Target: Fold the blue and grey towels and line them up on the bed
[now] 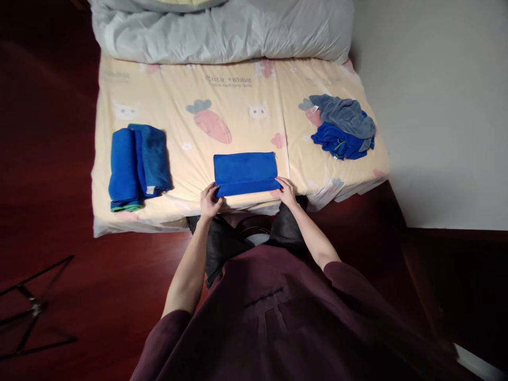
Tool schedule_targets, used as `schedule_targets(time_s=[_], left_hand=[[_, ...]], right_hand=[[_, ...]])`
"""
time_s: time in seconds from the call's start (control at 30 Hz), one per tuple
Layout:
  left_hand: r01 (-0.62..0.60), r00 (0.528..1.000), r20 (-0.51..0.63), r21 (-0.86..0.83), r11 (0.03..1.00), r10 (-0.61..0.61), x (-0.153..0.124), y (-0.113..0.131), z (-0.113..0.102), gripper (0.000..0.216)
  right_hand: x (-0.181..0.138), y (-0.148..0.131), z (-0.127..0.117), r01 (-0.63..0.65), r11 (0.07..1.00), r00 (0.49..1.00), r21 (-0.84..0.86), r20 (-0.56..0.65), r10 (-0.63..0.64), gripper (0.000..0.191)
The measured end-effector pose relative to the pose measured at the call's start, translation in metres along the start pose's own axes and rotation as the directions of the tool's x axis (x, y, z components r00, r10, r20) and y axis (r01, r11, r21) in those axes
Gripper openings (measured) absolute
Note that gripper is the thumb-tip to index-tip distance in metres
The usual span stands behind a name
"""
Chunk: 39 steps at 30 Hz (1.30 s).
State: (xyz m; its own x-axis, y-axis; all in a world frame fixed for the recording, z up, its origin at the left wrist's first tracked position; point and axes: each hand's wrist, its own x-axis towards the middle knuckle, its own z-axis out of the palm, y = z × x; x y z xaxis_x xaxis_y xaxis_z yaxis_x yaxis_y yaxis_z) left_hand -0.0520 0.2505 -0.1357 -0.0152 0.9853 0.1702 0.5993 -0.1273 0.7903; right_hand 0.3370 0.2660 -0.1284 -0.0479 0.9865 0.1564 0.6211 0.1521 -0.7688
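A blue towel (245, 168) lies flat near the bed's front edge, its near side folded over in a strip. My left hand (210, 201) pinches the near left corner of that strip between thumb and fingers. At the near right corner, my right hand (286, 190) grips the strip in the same way. Over to the left rest folded and rolled blue towels (124, 166), one with a green edge at its lower end. A crumpled pile of blue and grey cloths (345, 127) sits on the right side of the bed.
The bed (159, 100) has a cream sheet printed with carrots and rabbits. A grey quilt (222, 32) is bunched along its far side. A white wall (436, 106) stands at the right. On the dark red floor at the lower left is a black metal stand (35, 307).
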Motion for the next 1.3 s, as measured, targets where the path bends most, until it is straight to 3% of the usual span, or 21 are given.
schedule_targets(time_s=[0.37, 0.57, 0.67, 0.8, 0.97, 1.3], left_hand=[[0.120, 0.993, -0.022, 0.035, 0.992, -0.120, 0.016, -0.002, -0.001, 0.050], [0.172, 0.984, -0.048, 0.021, 0.985, -0.170, 0.022, -0.007, -0.002, 0.038], [0.183, 0.981, -0.065, 0.000, 0.983, -0.183, 0.023, -0.009, -0.001, 0.033], [0.222, 0.971, -0.088, -0.017, 0.975, -0.223, 0.023, -0.010, 0.001, 0.021], [0.282, 0.956, -0.088, 0.022, 0.959, -0.279, 0.023, -0.007, 0.001, 0.021], [0.306, 0.946, -0.124, 0.041, 0.951, -0.299, 0.024, -0.006, 0.002, 0.034]], right_hand=[[0.011, 0.011, 0.009, -0.068, 0.998, 0.997, 0.006, -0.038, 0.068, 0.061], [0.016, 0.013, 0.008, -0.130, 0.991, 0.991, 0.025, -0.037, 0.131, 0.055], [0.018, 0.012, 0.007, -0.154, 0.987, 0.987, 0.046, -0.029, 0.155, 0.046], [0.021, 0.010, 0.008, -0.194, 0.981, 0.978, 0.017, -0.071, 0.195, 0.014], [0.024, 0.007, 0.008, -0.206, 0.977, 0.977, -0.055, -0.068, 0.203, 0.038], [0.024, -0.001, 0.006, -0.250, 0.965, 0.968, -0.084, -0.048, 0.246, 0.049]])
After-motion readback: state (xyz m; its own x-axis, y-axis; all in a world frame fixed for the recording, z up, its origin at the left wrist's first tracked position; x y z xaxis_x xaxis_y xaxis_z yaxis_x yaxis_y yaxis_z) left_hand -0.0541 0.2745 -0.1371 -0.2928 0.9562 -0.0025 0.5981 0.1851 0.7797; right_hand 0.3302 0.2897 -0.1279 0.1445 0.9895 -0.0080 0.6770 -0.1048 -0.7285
